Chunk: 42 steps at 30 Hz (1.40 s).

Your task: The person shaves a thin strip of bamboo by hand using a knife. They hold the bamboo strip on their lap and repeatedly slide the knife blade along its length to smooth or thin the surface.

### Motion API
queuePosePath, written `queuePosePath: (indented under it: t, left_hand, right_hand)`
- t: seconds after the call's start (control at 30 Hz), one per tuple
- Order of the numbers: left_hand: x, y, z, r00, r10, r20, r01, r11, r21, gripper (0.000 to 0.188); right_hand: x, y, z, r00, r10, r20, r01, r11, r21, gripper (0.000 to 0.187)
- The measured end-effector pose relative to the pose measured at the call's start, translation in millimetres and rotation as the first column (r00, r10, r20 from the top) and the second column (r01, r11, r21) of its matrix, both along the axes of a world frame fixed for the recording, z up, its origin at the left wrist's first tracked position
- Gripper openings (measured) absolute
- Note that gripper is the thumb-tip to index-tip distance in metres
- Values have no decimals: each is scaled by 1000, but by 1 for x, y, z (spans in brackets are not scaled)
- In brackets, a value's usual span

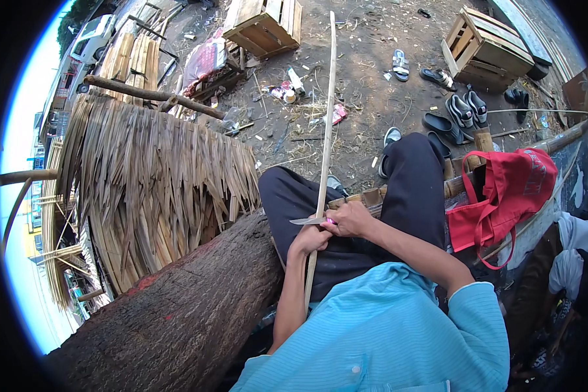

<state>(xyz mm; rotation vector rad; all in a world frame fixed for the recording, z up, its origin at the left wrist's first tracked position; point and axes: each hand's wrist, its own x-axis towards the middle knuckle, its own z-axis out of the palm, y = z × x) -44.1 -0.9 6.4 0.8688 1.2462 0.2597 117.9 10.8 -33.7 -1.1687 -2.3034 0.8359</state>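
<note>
A long, pale bamboo strip (328, 111) runs from beside my body, between my knees, far out over the ground. My left hand (309, 241) is closed around it near my lap. In my right hand (350, 219) is a knife (305, 221); a little pink shows at its handle, and the rest of the handle is hidden by my fingers. The blade points left and lies across the strip, just above my left hand. Both hands are close together, almost touching. The strip's near end is partly hidden by my left forearm.
A thick tree trunk (196, 304) rises close on my left, beside dry leaf thatch (157, 157). A red bag (503, 196) hangs on the bamboo rail (454, 187) at right. Wooden crates (264, 29), sandals (400, 65) and litter lie ahead. Another person (571, 261) is at far right.
</note>
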Motion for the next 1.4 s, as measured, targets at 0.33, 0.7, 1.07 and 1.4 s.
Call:
queuePosePath:
  t: [0.33,0.7,1.07,1.4]
  left_hand:
    - [2,8,-7,997,-9,-83,5,999,-40,16]
    - [7,-4,8,999,47,-26,-47,998,-33,31]
    - [13,5,12,1000,24,-5,-24,1000,11,23]
    - [13,8,5,985,-103,-141,119,986,115,22]
  right_hand:
    - [-1,2,-6,994,-82,65,84,996,-21,49]
    - [38,47,-11,922,-373,104,381,921,-75,48]
    - [21,27,-9,989,-144,-35,146,989,38,40]
    - [21,33,-18,988,-157,-11,158,985,74,55]
